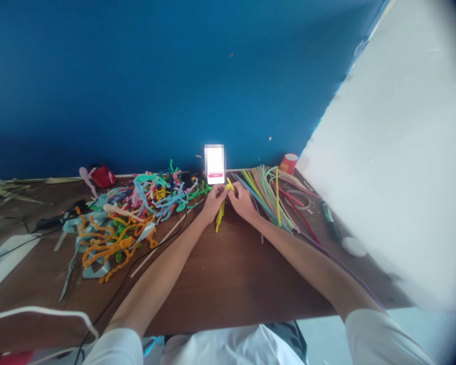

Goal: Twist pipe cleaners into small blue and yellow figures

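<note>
Both hands meet near the back of the table around a small bunch of yellow pipe cleaners. My left hand pinches the bunch from the left, and its lower ends hang below the fingers. On the other side, my right hand has its thumb and fingers closed on the upper part, where short yellow ends stick out and cross. Fine detail between the fingertips is too small to make out. Just behind the hands stands a lit phone screen.
Straight pipe cleaners in several colours lie to the right, near a red cup, a marker and a white round lid. Left lies a tangled heap of bent pipe cleaners, beside a black glue gun. A blue wall rises behind.
</note>
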Tool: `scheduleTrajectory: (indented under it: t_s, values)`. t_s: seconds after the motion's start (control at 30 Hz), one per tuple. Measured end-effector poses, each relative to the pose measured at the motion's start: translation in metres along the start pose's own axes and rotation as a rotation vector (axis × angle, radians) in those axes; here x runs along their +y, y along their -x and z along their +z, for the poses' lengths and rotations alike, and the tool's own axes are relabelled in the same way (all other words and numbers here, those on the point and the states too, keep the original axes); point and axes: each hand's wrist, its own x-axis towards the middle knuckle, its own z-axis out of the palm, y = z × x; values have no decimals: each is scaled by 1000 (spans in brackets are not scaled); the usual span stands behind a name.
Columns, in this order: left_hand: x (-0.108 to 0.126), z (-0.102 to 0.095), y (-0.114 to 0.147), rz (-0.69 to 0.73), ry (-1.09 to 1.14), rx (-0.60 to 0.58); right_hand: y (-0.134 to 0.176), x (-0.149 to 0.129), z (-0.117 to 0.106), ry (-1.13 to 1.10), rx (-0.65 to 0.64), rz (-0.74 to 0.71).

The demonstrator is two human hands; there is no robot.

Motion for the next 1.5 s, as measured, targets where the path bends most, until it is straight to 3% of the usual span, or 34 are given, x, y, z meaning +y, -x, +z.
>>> scheduleTrajectory:
  t_s: [0.2, 0.37, 0.47, 0.77, 1.0, 1.3, 1.5]
  values:
    - [2, -1, -2, -77, -67, 23, 3, -4, 0, -26, -23, 46]
    - [7, -2, 0, -61, -62, 121, -4, -6, -6, 10, -29, -4]
    - [9, -3, 1, -60, -65, 113, -13, -6, -12, 97, -74, -48]
    - [10, -4, -2, -70, 114, 164, -11, -6, -16, 269, -88, -126]
    - [10, -3, -1, -79, 110, 147, -10, 1, -13, 334, -40, -166]
    - [11, -5, -2, -114, 104, 94, -12, 9, -12, 243, -101, -170]
    - [9, -3, -2, -92, 105, 146, -10, 7, -12, 285, -136, -170]
